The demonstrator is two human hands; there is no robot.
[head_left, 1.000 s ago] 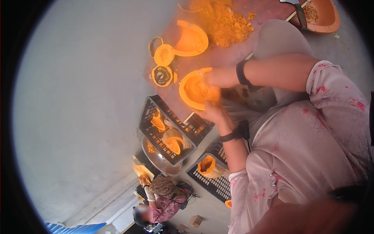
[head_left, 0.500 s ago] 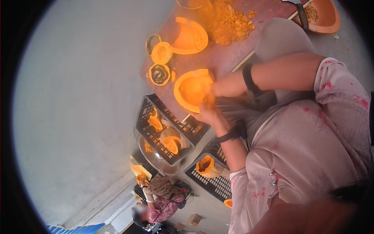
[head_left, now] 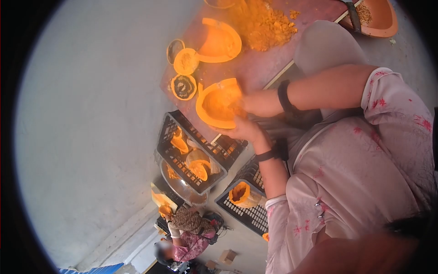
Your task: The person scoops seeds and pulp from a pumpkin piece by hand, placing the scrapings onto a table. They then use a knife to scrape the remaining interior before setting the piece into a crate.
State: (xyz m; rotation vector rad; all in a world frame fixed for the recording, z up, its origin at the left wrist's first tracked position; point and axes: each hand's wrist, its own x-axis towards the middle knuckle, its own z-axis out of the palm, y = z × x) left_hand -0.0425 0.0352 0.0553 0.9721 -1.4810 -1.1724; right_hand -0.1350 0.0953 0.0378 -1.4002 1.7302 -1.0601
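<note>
A hollowed pumpkin piece [head_left: 207,109] with a thick orange rim tilts over the table edge. My left hand [head_left: 244,129] grips its lower near side, with the fingers partly hidden. My right hand [head_left: 248,105] reaches over the near rim into the hollow, its fingers curled together. Orange blur covers those fingertips, so what they hold cannot be made out. Beside the piece lie a round pumpkin end with a dark ribbed patch [head_left: 184,86] and a pale orange cut slice [head_left: 186,61]. Another hollow pumpkin piece [head_left: 223,48] rests farther along the table.
A heap of orange pumpkin scraps [head_left: 269,29] covers part of the red table [head_left: 260,73]. Black crates [head_left: 182,171] hold cut pumpkin. An orange basin [head_left: 381,20] has a knife [head_left: 353,17] across its rim. Another person [head_left: 191,242] sits beyond the crates.
The pumpkin piece and both my hands have shifted slightly left. My right hand stays in the hollow while my left keeps its grip. The whole view has moved a little.
</note>
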